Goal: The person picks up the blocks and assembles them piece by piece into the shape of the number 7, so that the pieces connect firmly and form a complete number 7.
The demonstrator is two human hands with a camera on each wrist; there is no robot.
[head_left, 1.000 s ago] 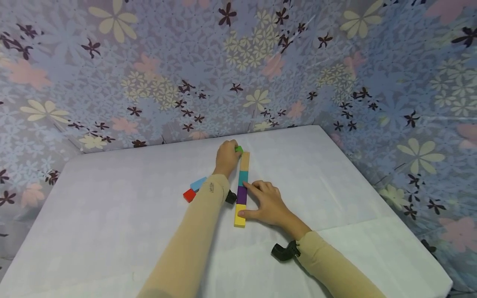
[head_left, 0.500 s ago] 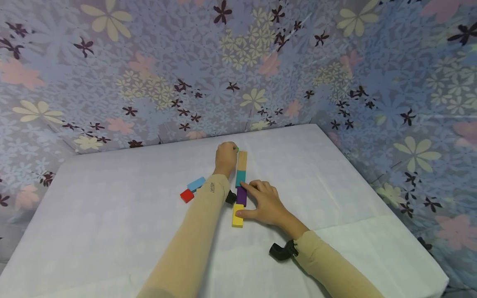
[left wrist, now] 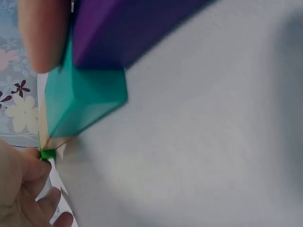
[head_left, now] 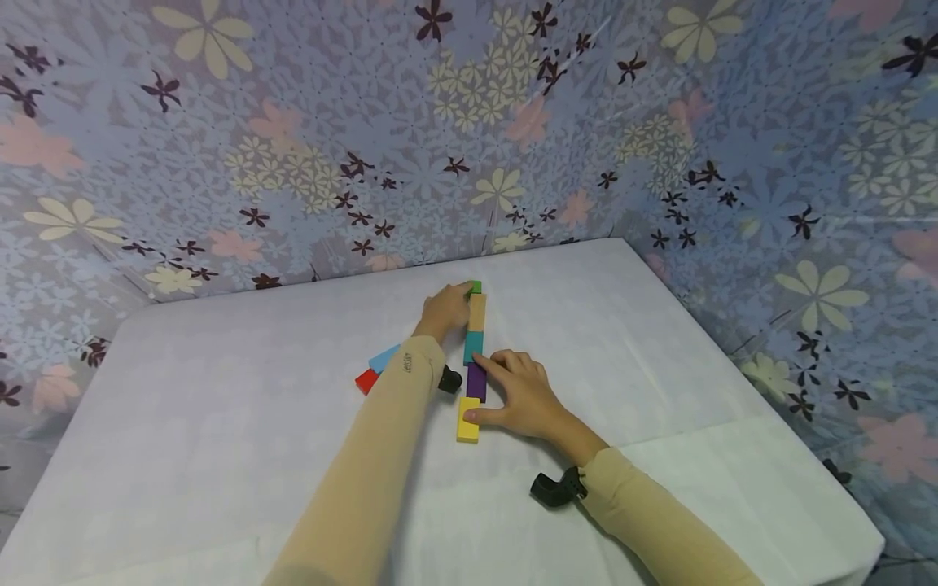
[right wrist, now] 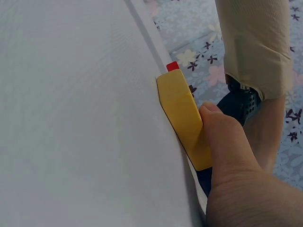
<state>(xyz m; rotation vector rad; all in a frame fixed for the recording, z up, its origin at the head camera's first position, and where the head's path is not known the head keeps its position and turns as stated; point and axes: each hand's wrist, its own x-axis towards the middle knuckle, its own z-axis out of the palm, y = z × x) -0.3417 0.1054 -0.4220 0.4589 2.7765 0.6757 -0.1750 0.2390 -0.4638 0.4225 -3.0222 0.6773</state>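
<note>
A row of blocks runs away from me on the white tabletop: yellow (head_left: 467,430), purple (head_left: 477,384), teal (head_left: 472,345), plain wood (head_left: 477,312) and green (head_left: 475,286) at the far end. The purple one sits slightly right of its neighbours. My left hand (head_left: 444,310) pinches the green block at its left side, close against the wooden one; the left wrist view shows the fingertips on that green block (left wrist: 48,154). With fingers spread, my right hand (head_left: 529,400) rests its thumb on the yellow block (right wrist: 185,124) and its index fingertip by the teal-purple joint.
Left of the row lie a light blue block (head_left: 384,358) and a red block (head_left: 365,381), partly behind my left sleeve (head_left: 374,456). A black wrist camera (head_left: 554,490) hangs under my right cuff. Flowered cloth (head_left: 330,163) rises behind the table (head_left: 220,423).
The left hand has brought the green block down to the row's far end, beyond the wooden block. The purple block now stands slightly out of line. My right hand stays at the row.
</note>
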